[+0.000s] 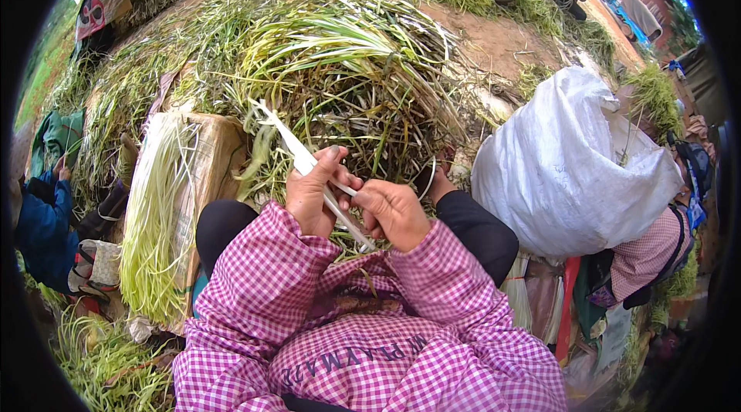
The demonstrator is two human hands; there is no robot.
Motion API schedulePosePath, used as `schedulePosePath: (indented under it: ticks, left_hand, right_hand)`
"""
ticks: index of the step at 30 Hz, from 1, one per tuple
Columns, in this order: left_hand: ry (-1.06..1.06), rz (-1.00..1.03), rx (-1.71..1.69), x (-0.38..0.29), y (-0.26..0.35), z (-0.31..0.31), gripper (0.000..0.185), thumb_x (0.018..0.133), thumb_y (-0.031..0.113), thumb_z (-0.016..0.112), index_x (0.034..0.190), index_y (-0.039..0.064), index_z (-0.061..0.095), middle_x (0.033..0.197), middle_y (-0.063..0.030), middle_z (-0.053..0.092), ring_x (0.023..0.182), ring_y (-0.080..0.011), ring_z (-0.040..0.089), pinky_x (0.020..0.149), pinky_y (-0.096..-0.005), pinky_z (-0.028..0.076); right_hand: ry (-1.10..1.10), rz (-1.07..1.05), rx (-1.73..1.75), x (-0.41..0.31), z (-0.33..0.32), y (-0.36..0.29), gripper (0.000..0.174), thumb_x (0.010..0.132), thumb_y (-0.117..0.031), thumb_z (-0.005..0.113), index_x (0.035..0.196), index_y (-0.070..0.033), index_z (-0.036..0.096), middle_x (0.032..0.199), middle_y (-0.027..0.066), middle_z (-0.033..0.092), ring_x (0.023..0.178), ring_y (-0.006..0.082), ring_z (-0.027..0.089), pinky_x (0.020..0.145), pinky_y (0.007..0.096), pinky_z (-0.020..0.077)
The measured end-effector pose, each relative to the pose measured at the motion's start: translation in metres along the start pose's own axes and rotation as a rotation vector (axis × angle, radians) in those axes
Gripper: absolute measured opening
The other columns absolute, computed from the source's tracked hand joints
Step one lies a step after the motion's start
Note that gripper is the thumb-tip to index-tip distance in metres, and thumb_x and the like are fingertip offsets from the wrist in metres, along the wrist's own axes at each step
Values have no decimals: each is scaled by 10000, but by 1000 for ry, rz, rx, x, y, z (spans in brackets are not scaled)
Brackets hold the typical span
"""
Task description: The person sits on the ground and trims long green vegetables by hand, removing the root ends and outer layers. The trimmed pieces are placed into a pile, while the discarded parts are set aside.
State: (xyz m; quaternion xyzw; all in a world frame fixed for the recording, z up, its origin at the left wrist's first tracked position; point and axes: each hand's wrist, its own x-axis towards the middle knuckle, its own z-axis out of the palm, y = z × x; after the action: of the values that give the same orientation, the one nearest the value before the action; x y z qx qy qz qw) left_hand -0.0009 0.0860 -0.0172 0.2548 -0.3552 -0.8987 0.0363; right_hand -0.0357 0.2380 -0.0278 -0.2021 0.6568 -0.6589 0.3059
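Observation:
My left hand (pixel 315 186) is closed around a white vegetable stalk (pixel 300 152) that looks like a leek or chive stem. The stalk slants from the upper left down towards my lap. Beside it, my right hand (pixel 396 212) pinches a thin white strand between thumb and fingers; whether it is joined to the stalk is hidden by the fingers. Directly beyond both hands lies a heap of green leaves and brown, withered stalks (pixel 359 105). To my left, a bundle of long pale-yellow stalks (pixel 159 221) rests on a wrapped block (pixel 217 145).
A big white woven sack (pixel 570 174) stands close on my right. Further right is a person in a checked sleeve (pixel 642 255), and a person in blue (pixel 49 226) sits at far left. More leaf heaps (pixel 110 365) cover the ground. Tied pale bundles (pixel 519 290) lie below the sack.

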Motion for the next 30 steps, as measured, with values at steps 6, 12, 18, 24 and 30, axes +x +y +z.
schedulePosePath:
  ticks: [6, 12, 18, 24, 30]
  left_hand:
    - [76, -3, -31, 11, -5, -9, 218, 904, 213, 528, 956, 3, 513, 527, -10, 488, 646, -214, 612, 636, -377, 548]
    - [69, -72, -106, 3, -11, -10, 169, 896, 130, 524, 985, -13, 518, 565, -46, 531, 606, -211, 620, 563, -362, 552]
    - [70, -66, -98, 3, -7, -11, 180, 888, 138, 536, 989, -10, 521, 563, -45, 522, 586, -198, 615, 488, -313, 524]
    - [84, -7, -80, 3, -11, -13, 172, 889, 118, 510, 968, -34, 504, 575, -50, 519, 558, -200, 609, 378, -262, 476]
    - [102, 8, -70, 5, -6, -17, 169, 871, 103, 543, 973, -24, 500, 570, -53, 520, 533, -199, 608, 343, -257, 454]
  right_hand:
    - [649, 21, -584, 101, -104, -10, 224, 878, -254, 551, 874, -49, 641, 909, 105, 620, 838, 220, 590, 785, 360, 491]
    - [651, -205, -1495, 188, -165, -2, 144, 800, -112, 580, 925, -119, 651, 960, 111, 563, 900, 286, 552, 833, 389, 458]
    - [727, -208, -1359, 182, -175, -38, 96, 851, -146, 569, 927, -148, 629, 933, 59, 621, 819, 195, 610, 787, 331, 511]
    - [895, -205, -691, 144, -164, -90, 126, 886, -168, 535, 991, -105, 564, 755, 78, 588, 544, 96, 519, 427, 217, 459]
    - [764, -184, 26, 85, -114, -80, 322, 935, -342, 450, 906, -45, 570, 517, -50, 417, 359, 53, 330, 283, 200, 299]
